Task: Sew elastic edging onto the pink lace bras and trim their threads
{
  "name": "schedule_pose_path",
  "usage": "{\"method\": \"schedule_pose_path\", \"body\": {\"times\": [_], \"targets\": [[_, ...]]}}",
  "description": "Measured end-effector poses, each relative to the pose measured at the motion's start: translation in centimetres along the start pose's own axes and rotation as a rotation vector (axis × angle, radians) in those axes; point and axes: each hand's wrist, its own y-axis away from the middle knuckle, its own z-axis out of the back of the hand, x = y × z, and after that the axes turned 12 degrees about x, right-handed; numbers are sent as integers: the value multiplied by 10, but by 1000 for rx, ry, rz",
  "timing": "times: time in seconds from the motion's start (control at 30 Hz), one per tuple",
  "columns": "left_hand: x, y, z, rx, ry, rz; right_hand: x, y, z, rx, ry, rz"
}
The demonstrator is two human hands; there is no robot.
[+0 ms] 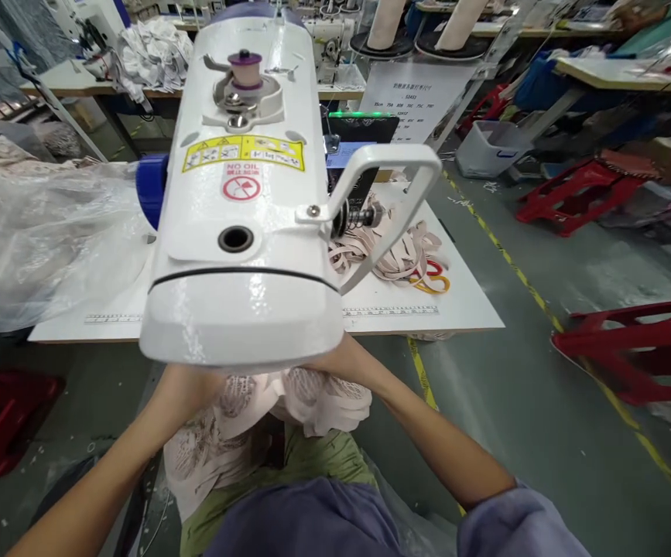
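A white sewing machine (242, 309) fills the middle of the view, its head pointing toward me. My left hand (193, 384) reaches under it from the left, and my right hand (338, 360) comes in from the right. The machine head hides the fingers of both. Beige lace bra pieces (236, 398) with rounded cups hang over the table's front edge between my wrists and down onto my lap. Both hands are against this fabric, but their grip is out of sight.
On the white table (468, 302), beige straps (398, 259) lie in a pile beside scissors (436, 282) with red and orange handles. Clear plastic sheeting (39, 240) covers the left side. Red stools (642, 348) stand on the floor. Thread cones (387, 23) rise behind the machine.
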Motion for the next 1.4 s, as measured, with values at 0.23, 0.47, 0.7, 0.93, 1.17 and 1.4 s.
{"method": "schedule_pose_path", "body": {"times": [0.23, 0.47, 0.7, 0.93, 1.17, 1.4], "targets": [[7, 1, -3, 73, -113, 102, -81, 10, -34, 24, -703, -78], [11, 4, -10, 123, -82, 130, -114, 39, -39, 99, -995, -141], [8, 4, -12, 94, -101, 131, -98, 42, -26, -186, -1021, -181], [-16, 41, -10, -72, -271, 63, -51, 58, -4, -349, -768, -75], [-56, 67, -52, 174, -216, -330, 41, 60, -49, 424, -94, 176], [-21, 44, -35, 229, 122, 208, 30, 31, -47, 30, 130, 23]]}}
